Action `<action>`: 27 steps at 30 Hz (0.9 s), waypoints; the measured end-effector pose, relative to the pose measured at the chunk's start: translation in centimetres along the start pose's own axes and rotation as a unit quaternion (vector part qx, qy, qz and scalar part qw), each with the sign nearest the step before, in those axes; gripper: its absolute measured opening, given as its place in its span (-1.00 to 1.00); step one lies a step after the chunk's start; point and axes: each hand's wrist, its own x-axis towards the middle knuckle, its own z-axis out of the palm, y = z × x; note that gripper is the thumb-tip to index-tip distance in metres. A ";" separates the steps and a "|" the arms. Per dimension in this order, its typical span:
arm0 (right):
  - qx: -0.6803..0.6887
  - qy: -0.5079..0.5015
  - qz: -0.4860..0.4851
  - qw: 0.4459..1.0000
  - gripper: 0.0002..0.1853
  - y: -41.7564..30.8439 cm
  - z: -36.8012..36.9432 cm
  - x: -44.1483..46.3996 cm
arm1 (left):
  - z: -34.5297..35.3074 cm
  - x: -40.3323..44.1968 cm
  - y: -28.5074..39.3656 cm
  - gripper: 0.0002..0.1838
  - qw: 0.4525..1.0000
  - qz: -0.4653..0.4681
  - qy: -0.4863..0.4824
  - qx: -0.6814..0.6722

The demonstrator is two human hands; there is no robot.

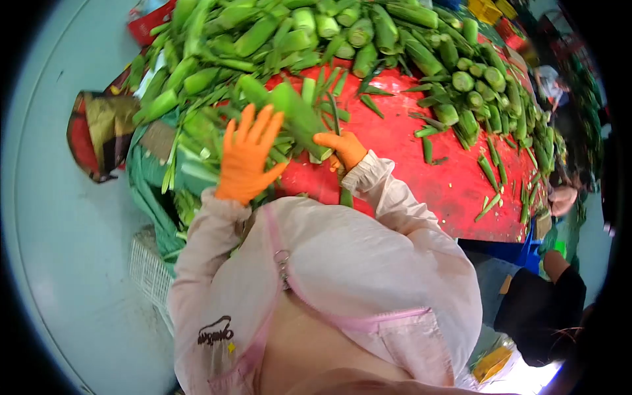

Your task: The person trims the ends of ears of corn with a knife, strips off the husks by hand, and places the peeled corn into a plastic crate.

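Note:
My left hand [249,157], in an orange rubber glove, is open with its fingers spread, just left of a green ear of corn [297,118] in its husk. The ear is slightly blurred. My right hand [346,150], also orange-gloved, is closed, its thumb pressed on the ear's lower end. A thin dark-green strip [334,108] rises from the right fist and a green piece shows below it; whether it is a leaf or a tool I cannot tell. Loose husk leaves [204,131] lie beside and under my left hand.
A red tabletop [395,164] carries a large heap of husked-in corn [368,39] along its back and right. Cut leaf pieces [487,172] are scattered there. A green sack [141,178] and white crate [148,263] stand at left. Another person [543,303] is at right.

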 end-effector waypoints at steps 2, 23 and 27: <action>-0.049 -0.044 0.004 0.998 -0.51 -1.7 4.8 -1.4 | -0.9 -0.5 -0.8 -0.02 0.999 0.047 0.005 0.023; -0.124 -0.296 -0.001 0.947 -0.69 0.8 25.9 -2.9 | -1.3 -22.5 -4.6 -0.14 0.874 -0.307 0.315 -0.207; -0.149 -0.296 0.031 0.943 -0.71 1.2 27.4 -3.3 | -0.9 -24.4 -5.1 -0.15 0.884 -0.309 0.314 -0.154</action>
